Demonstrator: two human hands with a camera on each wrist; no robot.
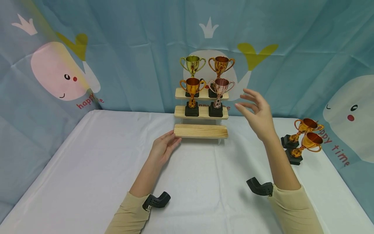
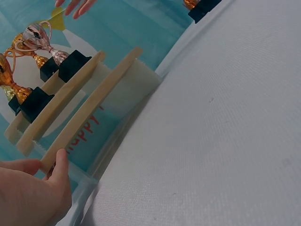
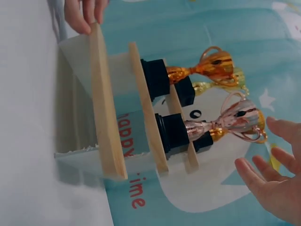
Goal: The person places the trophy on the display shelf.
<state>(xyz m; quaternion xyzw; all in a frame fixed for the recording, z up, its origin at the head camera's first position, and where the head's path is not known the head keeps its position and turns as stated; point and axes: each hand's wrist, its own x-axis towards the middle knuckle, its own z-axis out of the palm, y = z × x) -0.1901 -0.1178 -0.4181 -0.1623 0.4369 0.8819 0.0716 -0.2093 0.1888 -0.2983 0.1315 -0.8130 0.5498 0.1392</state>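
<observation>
Two orange cups (image 1: 305, 136) are standing together at the right edge of the white worktop (image 1: 87, 169). A blue whale-print cloth (image 1: 117, 52) is hanging behind, reading "happy time".

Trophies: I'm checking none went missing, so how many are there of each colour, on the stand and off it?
Green-gold trophy: 1
Orange-gold trophies, two on the stand, two lying on the table: 4
Rose-pink trophy: 1
Total: 6

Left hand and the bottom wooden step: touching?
Touching. The left wrist view shows the left hand's thumb against the end of the bottom wooden step.
</observation>
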